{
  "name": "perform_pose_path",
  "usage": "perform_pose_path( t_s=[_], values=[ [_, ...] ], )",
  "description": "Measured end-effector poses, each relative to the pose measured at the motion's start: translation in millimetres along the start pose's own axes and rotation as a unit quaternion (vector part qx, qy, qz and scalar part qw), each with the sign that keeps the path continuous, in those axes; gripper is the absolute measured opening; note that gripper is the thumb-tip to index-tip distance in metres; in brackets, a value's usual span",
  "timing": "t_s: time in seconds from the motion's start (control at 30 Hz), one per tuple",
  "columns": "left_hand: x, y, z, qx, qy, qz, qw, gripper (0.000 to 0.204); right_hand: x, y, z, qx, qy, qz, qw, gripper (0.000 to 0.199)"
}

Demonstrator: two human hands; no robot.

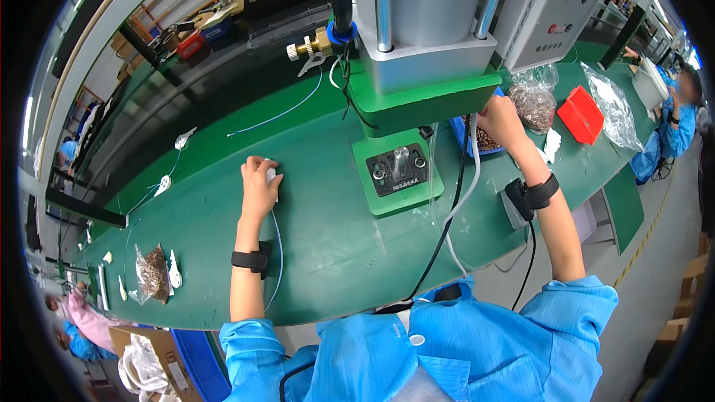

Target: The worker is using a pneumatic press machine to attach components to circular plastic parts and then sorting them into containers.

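Observation:
My left hand [259, 187] rests over the green table left of the press, its fingers closed round a small white plastic piece [272, 176]. A thin pale-blue cable [279, 253] runs from under that hand toward the table's near edge. My right hand [504, 122] reaches past the press to a blue bin [460, 134] of small brown metal parts [486, 141]. Its fingers are curled together at the bin; what they hold, if anything, is hidden. Between my hands stands the bench press [424, 93], with a black fixture plate [398, 170] and metal post on its green base.
A bag of small parts [533, 104], a red bin [581, 115] and a clear plastic bag [614, 108] lie at the right. Hoses and black cables [447, 242] cross the table before the press. Another parts bag [154, 274] lies far left. Other people work nearby.

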State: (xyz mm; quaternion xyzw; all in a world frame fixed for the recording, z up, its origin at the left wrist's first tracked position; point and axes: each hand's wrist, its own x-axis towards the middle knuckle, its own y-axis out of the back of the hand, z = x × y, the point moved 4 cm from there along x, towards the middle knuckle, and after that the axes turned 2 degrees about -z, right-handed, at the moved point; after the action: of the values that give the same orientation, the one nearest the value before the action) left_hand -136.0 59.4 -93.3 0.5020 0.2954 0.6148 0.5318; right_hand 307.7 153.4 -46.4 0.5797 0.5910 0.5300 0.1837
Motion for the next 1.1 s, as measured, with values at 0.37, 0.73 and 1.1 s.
perform_pose_path(
  t_s=[0.37,0.73,1.1],
  values=[
    [1.2,-15.7,5.1,0.103,0.061,0.023,0.993,0.027,-10.4,38.6,-42.4,0.136,-0.069,-0.042,0.987,0.014],
    [32.2,19.8,180.6,-0.399,0.064,-0.071,0.912,0.017,-35.5,47.9,-65.7,0.234,-0.023,-0.022,0.972,0.016],
    [44.6,21.5,206.4,-0.246,-0.098,-0.068,0.962,0.045,-60.6,63.4,-64.0,0.215,0.036,-0.023,0.976,0.013]
  ],
)
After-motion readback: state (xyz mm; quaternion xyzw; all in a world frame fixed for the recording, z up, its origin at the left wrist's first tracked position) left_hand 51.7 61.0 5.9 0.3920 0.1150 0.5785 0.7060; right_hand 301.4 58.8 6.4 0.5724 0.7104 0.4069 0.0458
